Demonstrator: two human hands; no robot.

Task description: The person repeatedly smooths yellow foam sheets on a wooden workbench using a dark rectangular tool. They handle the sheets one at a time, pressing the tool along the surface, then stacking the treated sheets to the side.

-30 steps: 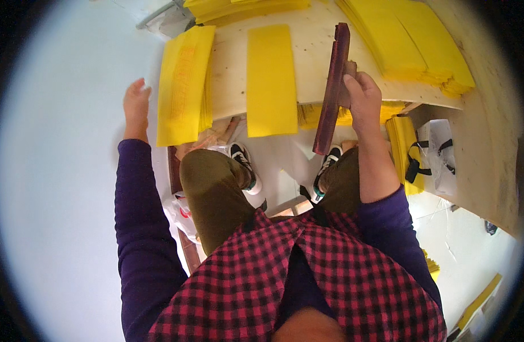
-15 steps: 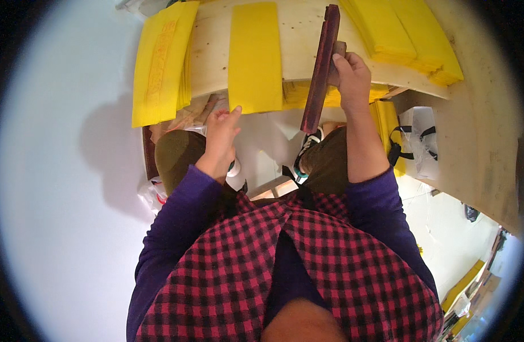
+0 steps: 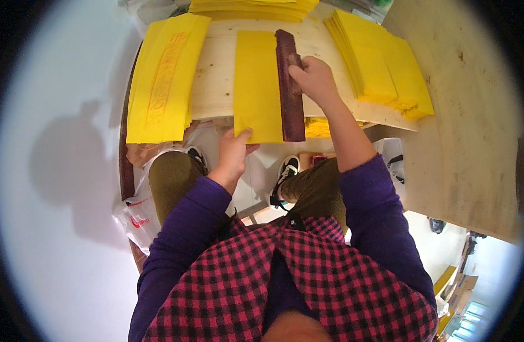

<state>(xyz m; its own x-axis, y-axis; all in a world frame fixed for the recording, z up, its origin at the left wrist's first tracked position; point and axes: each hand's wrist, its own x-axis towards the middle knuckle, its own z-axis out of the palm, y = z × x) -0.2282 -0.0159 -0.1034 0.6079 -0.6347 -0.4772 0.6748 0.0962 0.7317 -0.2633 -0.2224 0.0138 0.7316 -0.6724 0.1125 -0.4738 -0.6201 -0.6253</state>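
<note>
My right hand is closed round the short handle of a long, narrow stamp block stained dark red. The block lies lengthwise over the right side of a plain yellow paper sheet; whether it touches the paper I cannot tell. At the sheet's near left corner my left hand pinches the overhanging edge, thumb on top. To the left lies a stack of yellow sheets, the top one bearing a red printed strip.
All this rests on a pale wooden table. A stack of yellow sheets fans out at the right, and another yellow stack lies at the far side. A wooden panel rises on the right. A white plastic bag hangs beside my left knee.
The stamp block has come left and nearer, from beside the sheet to over its right side. My left hand now pinches the sheet's near edge, and my view has shifted.
</note>
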